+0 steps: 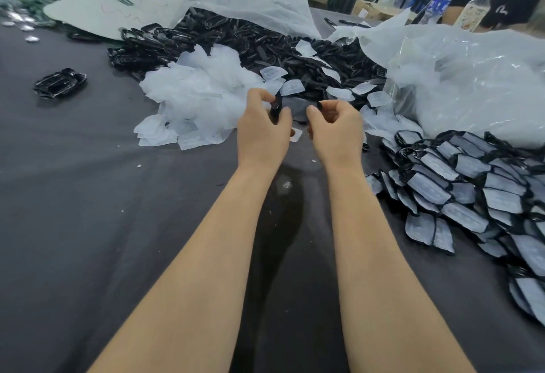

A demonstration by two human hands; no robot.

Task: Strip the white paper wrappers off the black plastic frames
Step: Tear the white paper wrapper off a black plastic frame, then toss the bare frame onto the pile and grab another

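My left hand [262,127] pinches one end of a black plastic frame [276,105] just above the grey cloth. My right hand [333,127] pinches the frame's other end near the thumb and forefinger. A blurred pale sheet spans between the two hands; whether it is a wrapper I cannot tell. Behind my hands lies a heap of loose white paper wrappers [194,89]. Beyond that sits a big pile of bare black frames [241,39]. Frames with white wrappers on them [466,183] are stacked at my right.
The grey cloth-covered table [88,195] stretches left and toward me. A small cluster of black frames [60,83] lies at far left. Crumpled clear plastic bags [472,77] rise at the back and right. Two bottles [439,0] and a person's dark sleeve stand far right.
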